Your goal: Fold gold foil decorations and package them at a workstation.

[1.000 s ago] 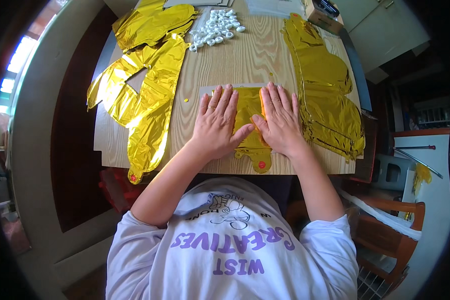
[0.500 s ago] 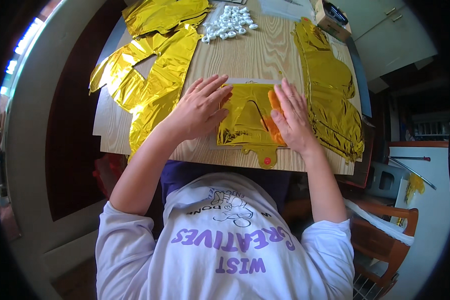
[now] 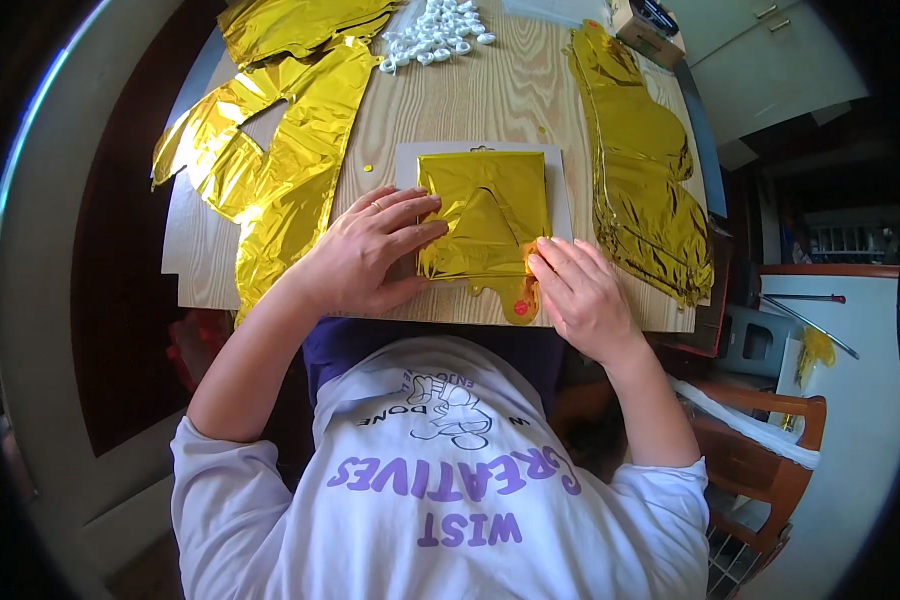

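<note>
A gold foil balloon, folded into a flat square, lies on a white backing card with a hanging slot at its top. From its lower edge sticks out a gold tab with a red dot. My left hand rests along the left edge, fingers stretched and thumb apart, fingertips touching the foil. At the lower right corner my right hand has its fingers bent together on the foil edge. Its thumb is mostly hidden. Orange reflections show in the foil beside these fingertips.
Unfolded gold foil balloons lie on the left of the wooden table, and another long foil balloon on the right. Small white rings are heaped at the far side. A cardboard box stands at the far right corner.
Both hands have come down nearer to me. The right has gone from beside the foil's right edge to its lower right corner, its fingers now bent onto it. The left lies lower on the left edge.
</note>
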The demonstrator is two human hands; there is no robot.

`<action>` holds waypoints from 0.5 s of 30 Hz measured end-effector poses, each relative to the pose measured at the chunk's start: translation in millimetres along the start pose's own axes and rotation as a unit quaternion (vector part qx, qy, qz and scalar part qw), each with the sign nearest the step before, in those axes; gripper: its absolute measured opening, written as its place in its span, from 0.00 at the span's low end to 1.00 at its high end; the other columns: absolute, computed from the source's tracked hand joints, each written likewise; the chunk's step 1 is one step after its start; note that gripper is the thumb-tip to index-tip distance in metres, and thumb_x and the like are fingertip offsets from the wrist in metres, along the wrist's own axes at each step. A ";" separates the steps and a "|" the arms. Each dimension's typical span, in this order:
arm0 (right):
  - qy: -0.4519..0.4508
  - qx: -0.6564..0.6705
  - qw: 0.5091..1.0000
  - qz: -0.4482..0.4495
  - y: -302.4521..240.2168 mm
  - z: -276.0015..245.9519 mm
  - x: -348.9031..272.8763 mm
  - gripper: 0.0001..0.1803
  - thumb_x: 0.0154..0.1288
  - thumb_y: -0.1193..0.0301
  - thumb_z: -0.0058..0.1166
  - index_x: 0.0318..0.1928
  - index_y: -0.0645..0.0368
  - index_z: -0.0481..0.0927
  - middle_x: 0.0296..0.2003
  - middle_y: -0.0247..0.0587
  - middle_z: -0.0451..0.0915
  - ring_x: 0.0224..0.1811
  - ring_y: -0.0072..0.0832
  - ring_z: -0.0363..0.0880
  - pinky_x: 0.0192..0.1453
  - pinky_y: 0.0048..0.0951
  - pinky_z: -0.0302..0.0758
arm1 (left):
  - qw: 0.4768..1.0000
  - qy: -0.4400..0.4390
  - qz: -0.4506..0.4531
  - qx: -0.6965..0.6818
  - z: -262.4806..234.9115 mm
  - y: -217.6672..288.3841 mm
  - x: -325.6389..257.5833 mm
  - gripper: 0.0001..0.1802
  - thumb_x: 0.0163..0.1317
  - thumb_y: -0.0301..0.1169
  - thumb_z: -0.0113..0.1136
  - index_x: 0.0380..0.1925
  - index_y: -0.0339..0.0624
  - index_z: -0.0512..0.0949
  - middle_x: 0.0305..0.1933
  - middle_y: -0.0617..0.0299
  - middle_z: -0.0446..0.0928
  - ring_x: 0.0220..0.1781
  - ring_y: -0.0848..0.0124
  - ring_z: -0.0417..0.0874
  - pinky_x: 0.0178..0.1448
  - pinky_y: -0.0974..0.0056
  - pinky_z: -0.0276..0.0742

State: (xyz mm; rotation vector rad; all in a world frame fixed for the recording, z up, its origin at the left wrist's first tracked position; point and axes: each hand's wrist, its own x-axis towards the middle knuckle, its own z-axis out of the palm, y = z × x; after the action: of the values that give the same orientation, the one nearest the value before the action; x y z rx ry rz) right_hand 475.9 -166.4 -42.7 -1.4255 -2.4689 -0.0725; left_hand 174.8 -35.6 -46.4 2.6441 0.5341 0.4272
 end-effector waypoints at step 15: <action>0.066 0.150 0.979 0.124 42.4 -4.2 38.6 0.21 0.74 0.67 0.56 0.62 0.62 0.79 0.65 0.51 0.76 0.65 0.47 0.78 0.69 0.40 0.75 | 0.999 0.032 0.014 0.000 6.5 -6.3 -3.9 0.34 0.56 0.42 0.76 0.61 0.42 0.79 0.70 0.49 0.72 0.74 0.50 0.71 0.77 0.47 0.66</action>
State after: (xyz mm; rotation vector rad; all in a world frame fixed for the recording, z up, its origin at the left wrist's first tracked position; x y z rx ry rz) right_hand 494.9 -113.1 -32.4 -1.5233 -2.0723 0.2395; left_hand 171.8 -34.1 -55.7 2.6480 0.5163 0.5225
